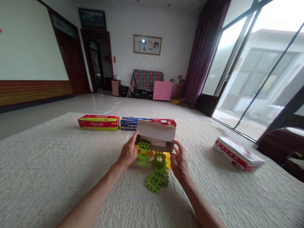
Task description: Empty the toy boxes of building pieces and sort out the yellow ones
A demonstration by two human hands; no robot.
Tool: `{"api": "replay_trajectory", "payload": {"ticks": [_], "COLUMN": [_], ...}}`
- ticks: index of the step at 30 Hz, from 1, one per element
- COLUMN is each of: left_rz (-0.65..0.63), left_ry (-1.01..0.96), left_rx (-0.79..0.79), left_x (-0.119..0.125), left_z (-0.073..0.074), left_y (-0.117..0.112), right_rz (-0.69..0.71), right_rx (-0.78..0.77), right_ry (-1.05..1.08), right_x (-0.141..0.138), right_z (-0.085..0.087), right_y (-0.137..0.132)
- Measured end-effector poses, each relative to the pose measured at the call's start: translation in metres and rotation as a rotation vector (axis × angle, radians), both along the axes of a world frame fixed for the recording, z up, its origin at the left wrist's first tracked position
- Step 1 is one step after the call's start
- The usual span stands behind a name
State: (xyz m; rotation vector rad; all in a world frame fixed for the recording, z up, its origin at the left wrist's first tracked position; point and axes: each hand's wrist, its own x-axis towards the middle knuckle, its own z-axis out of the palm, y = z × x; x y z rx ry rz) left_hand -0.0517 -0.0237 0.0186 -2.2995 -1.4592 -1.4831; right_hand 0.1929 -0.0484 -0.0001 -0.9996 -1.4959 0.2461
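An open cardboard box [156, 130] with its pale inner flap raised is tilted towards me between my hands. My left hand [128, 148] grips its left end, and my right hand [180, 160] grips its right end. Green plastic interlocking pieces [153, 181] lie on the textured cover in front of the box, and some green ones are at its left opening. Yellow pieces [168, 161] show beneath and beside them, near my right hand. Part of the box's inside is in shadow.
Along the far edge of the pale textured cover [99, 190] stand a red and yellow-green box [98, 123], a blue box [129, 123] and a red box [166, 122]. To the right lies a white and red box [237, 154]. A white cable [116, 105] runs across the floor beyond.
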Motion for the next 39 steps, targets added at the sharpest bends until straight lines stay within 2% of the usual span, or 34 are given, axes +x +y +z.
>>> {"api": "replay_trajectory", "payload": {"ticks": [5,10,16,22,31,39], "left_rz": [0.007,0.042,0.076,0.077,0.077,0.136], "left_ry": [-0.003,-0.017,-0.04,-0.029,-0.002,0.056], "left_rx": [-0.004,0.023,0.077,0.081,0.156,0.192], "left_x": [0.001,0.001,0.001,0.002,0.014,0.009], "left_z": [0.002,0.003,-0.009,-0.016,-0.007,-0.005], "left_y": [-0.002,-0.002,0.001,0.004,-0.007,-0.003], "right_rz": [0.074,0.053,0.051,0.06,-0.146,-0.161], "right_rx": [-0.039,-0.013,0.04,0.007,0.011,0.033], "right_ry": [0.061,0.055,0.023,0.074,0.124,0.021], "right_x": [0.0,-0.002,-0.004,-0.005,-0.006,-0.002], "right_z": [0.0,0.003,0.005,0.0,0.006,0.008], "right_y": [-0.002,-0.006,-0.01,-0.006,-0.003,-0.002]}}
